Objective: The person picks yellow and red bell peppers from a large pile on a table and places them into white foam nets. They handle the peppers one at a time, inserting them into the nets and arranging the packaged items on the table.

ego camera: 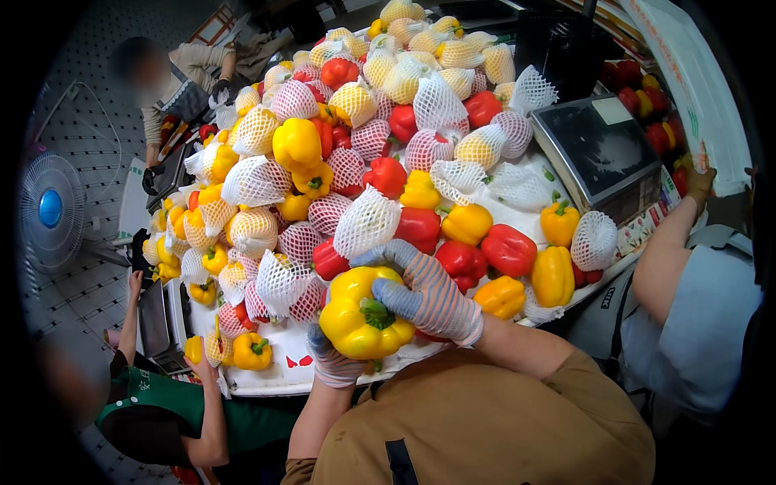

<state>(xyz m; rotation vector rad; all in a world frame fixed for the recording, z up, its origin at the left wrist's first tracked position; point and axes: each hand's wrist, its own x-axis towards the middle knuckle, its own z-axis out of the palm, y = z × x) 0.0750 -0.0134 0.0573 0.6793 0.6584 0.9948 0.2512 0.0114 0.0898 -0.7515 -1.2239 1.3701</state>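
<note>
A large yellow bell pepper (351, 309), its green stem facing up, is held between my two hands near the front edge of the white table (273, 385). My left hand (336, 357), in a striped knit glove, grips its lower left side. My right hand (424, 288), gloved alike, has its fingers over the top right, close to the stem. Just beyond lies a pepper in a white foam net (367, 223). Loose red peppers (462, 264) and yellow peppers (553, 276) lie to the right of my right hand. A big heap of peppers, many in foam nets (251, 233), rises beyond.
A scale with a metal plate (597, 151) stands at the right. A person in light blue (691, 315) holds a plastic bag there. A person in a green apron (163, 400) works at the left, another person (188, 79) at the far left, near a fan (51, 209).
</note>
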